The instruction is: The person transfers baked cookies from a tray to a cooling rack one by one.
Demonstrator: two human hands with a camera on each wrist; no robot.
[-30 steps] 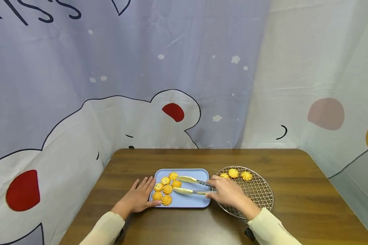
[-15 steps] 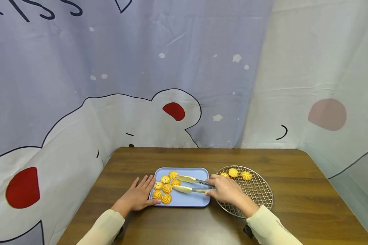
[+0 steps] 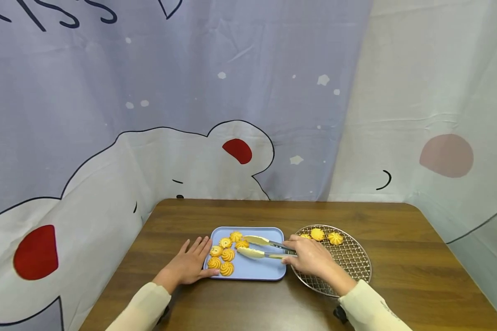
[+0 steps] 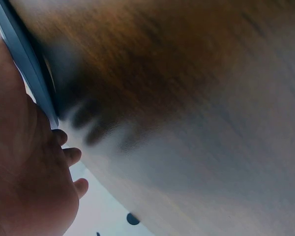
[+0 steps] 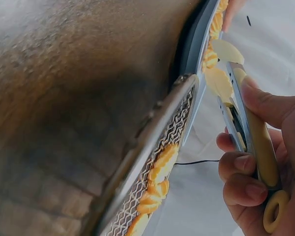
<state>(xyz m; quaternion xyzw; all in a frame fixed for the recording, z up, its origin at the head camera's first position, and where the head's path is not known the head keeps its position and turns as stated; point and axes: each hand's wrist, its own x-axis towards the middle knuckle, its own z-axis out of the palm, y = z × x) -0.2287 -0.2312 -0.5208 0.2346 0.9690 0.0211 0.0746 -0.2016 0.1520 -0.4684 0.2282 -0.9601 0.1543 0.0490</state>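
Observation:
My left hand [image 3: 188,264] rests on the left edge of the blue tray [image 3: 261,271], fingers extended and thumb near its front corner. Several golden piped cookies [image 3: 227,269] lie on the tray's left half. My right hand [image 3: 312,258] grips metal tongs [image 3: 269,255] with cream tips and handles; the right wrist view shows the fingers curled round the tongs' handles [image 5: 258,142]. Over the tray, the two tips are parted beside the rightmost cookie [image 3: 242,244], one behind and one in front. Whether they touch it I cannot tell.
A round wire rack [image 3: 352,262] stands right of the tray, partly under my right hand and forearm. Some cookies [image 3: 335,238] sit at its back. Both lie on a brown wooden table [image 3: 397,248], with a printed curtain [image 3: 298,105] behind.
The gap between the tongs' tips has narrowed slightly around the rightmost cookie. My left hand stays on the tray edge. The head view has shifted a little.

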